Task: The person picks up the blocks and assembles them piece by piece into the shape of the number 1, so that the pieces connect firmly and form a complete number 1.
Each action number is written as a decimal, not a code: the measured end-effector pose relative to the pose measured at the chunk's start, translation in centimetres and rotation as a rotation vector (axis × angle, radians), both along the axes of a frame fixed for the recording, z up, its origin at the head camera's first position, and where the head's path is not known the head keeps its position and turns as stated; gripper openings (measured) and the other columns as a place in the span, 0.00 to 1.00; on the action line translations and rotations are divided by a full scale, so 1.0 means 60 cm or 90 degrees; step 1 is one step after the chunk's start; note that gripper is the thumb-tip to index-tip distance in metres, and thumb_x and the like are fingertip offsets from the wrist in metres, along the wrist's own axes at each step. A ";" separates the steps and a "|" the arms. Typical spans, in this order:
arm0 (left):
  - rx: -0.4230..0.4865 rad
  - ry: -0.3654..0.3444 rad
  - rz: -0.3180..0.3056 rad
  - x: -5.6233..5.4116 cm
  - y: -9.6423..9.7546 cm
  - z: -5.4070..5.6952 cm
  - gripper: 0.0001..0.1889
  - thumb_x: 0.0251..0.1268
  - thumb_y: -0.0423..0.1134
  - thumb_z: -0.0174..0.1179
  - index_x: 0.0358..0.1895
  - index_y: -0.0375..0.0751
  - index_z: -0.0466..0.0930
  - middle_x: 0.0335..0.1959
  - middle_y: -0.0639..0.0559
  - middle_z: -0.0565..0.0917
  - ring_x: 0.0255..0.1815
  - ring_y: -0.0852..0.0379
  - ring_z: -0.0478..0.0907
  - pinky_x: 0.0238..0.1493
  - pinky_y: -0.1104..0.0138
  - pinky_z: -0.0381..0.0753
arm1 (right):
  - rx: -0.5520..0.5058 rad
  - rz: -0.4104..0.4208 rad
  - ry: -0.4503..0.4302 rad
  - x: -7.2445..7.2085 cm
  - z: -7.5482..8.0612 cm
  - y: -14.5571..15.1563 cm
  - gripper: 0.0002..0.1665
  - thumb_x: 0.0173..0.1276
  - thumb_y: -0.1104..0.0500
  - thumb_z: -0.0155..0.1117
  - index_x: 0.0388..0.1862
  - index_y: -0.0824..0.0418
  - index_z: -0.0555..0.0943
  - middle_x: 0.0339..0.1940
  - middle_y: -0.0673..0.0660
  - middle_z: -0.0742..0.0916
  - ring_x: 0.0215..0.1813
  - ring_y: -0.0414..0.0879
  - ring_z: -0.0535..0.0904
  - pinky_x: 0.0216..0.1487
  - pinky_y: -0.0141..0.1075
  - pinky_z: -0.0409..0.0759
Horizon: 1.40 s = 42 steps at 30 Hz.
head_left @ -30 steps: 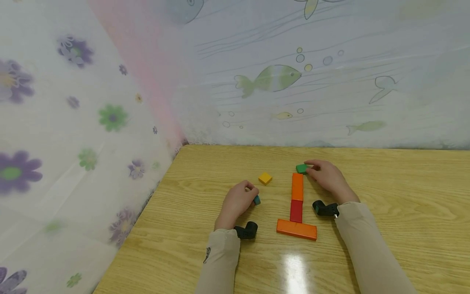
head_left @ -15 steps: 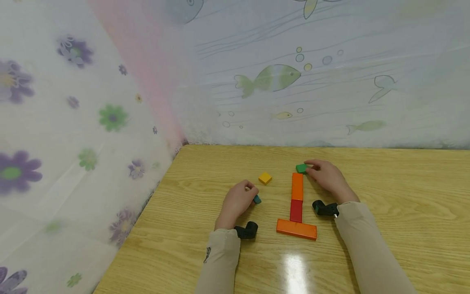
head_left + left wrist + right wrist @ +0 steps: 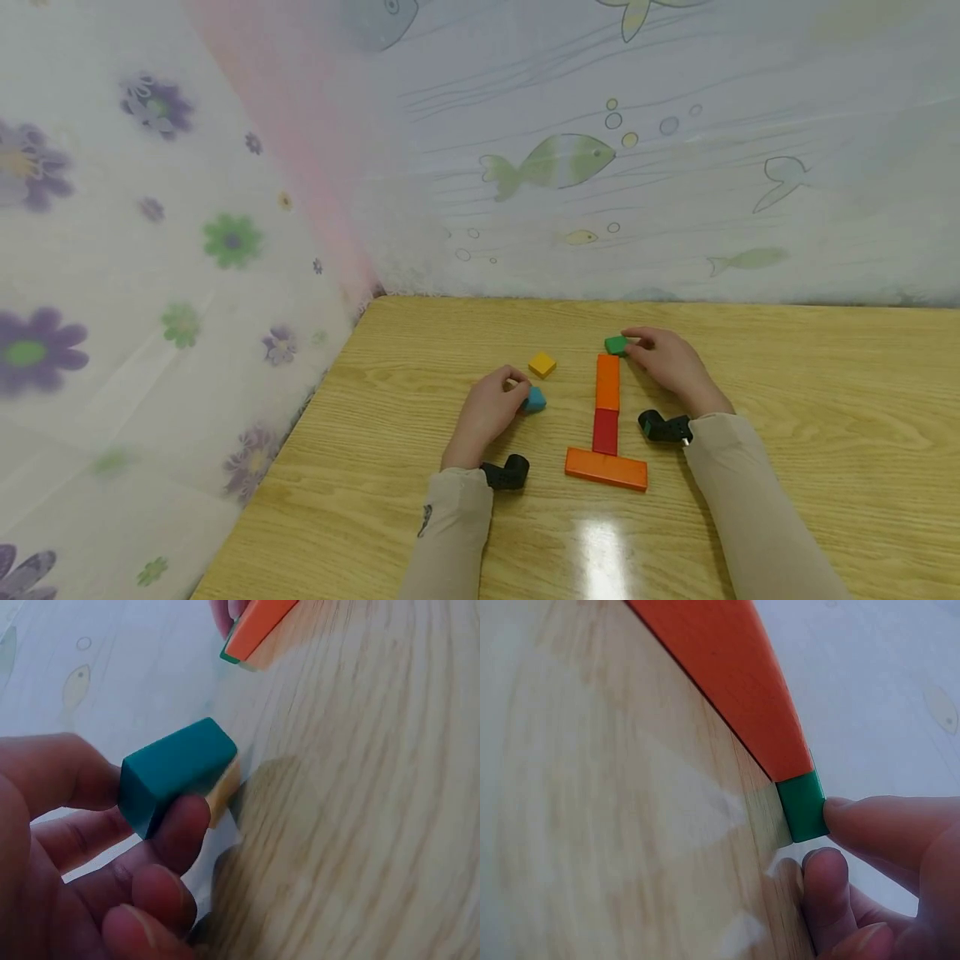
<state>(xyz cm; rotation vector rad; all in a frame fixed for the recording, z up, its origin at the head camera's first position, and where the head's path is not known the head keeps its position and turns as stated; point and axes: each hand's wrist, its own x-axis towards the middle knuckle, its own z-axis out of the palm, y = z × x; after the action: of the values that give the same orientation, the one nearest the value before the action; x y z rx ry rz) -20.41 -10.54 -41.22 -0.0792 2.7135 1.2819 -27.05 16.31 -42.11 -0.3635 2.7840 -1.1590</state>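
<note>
My left hand (image 3: 491, 412) holds a blue block (image 3: 533, 400) between thumb and fingers. In the left wrist view this block (image 3: 180, 765) looks teal and is tilted in the grip. My right hand (image 3: 671, 362) has its thumb and a finger at the right end of a small green block (image 3: 616, 345). That green block (image 3: 804, 806) lies against the far end of an orange block (image 3: 608, 382), as the right wrist view shows. A red block (image 3: 605, 431) continues the line toward me, ending at a crosswise orange block (image 3: 606, 468).
A yellow block (image 3: 542, 364) lies on the wooden table (image 3: 840, 400), just beyond the left hand. Black wrist cameras (image 3: 507, 472) sit low beside the hands. A patterned curtain (image 3: 675, 208) stands along the table's back and left edges.
My left hand has shifted slightly right, and the blue block has turned in its fingers so that more of it shows. My right hand stays at the green block.
</note>
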 end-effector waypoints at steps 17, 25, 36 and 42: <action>0.400 -0.041 0.066 -0.016 0.002 -0.010 0.10 0.63 0.42 0.51 0.43 0.46 0.78 0.38 0.46 0.78 0.31 0.52 0.76 0.19 0.69 0.72 | 0.004 0.002 0.005 -0.001 0.007 0.008 0.24 0.69 0.53 0.49 0.62 0.61 0.68 0.41 0.60 0.79 0.39 0.52 0.71 0.41 0.46 0.68; 0.403 -0.023 0.016 -0.025 0.010 0.002 0.11 0.64 0.40 0.52 0.48 0.46 0.77 0.45 0.50 0.77 0.41 0.48 0.76 0.36 0.60 0.75 | 0.007 0.005 0.022 -0.006 -0.003 0.008 0.23 0.69 0.55 0.49 0.61 0.61 0.68 0.44 0.62 0.79 0.42 0.53 0.72 0.43 0.47 0.69; 0.277 0.044 -0.011 -0.034 0.034 0.023 0.10 0.63 0.42 0.54 0.46 0.51 0.78 0.40 0.54 0.78 0.42 0.49 0.76 0.44 0.59 0.74 | -0.008 0.001 0.021 -0.004 -0.007 0.004 0.23 0.68 0.56 0.50 0.60 0.61 0.69 0.43 0.62 0.79 0.42 0.53 0.72 0.45 0.48 0.68; 0.268 0.076 -0.044 -0.052 0.050 0.023 0.10 0.63 0.43 0.54 0.47 0.51 0.77 0.39 0.55 0.78 0.41 0.49 0.76 0.42 0.59 0.75 | -0.008 -0.006 0.015 -0.003 -0.008 0.002 0.23 0.68 0.55 0.50 0.60 0.60 0.70 0.43 0.61 0.79 0.41 0.53 0.72 0.45 0.48 0.68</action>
<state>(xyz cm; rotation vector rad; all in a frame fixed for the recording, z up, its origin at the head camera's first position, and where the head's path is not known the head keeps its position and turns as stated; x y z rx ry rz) -23.52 -7.51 -39.81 0.1390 2.4458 1.8534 -27.24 16.41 -42.62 -0.3678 2.8036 -1.1825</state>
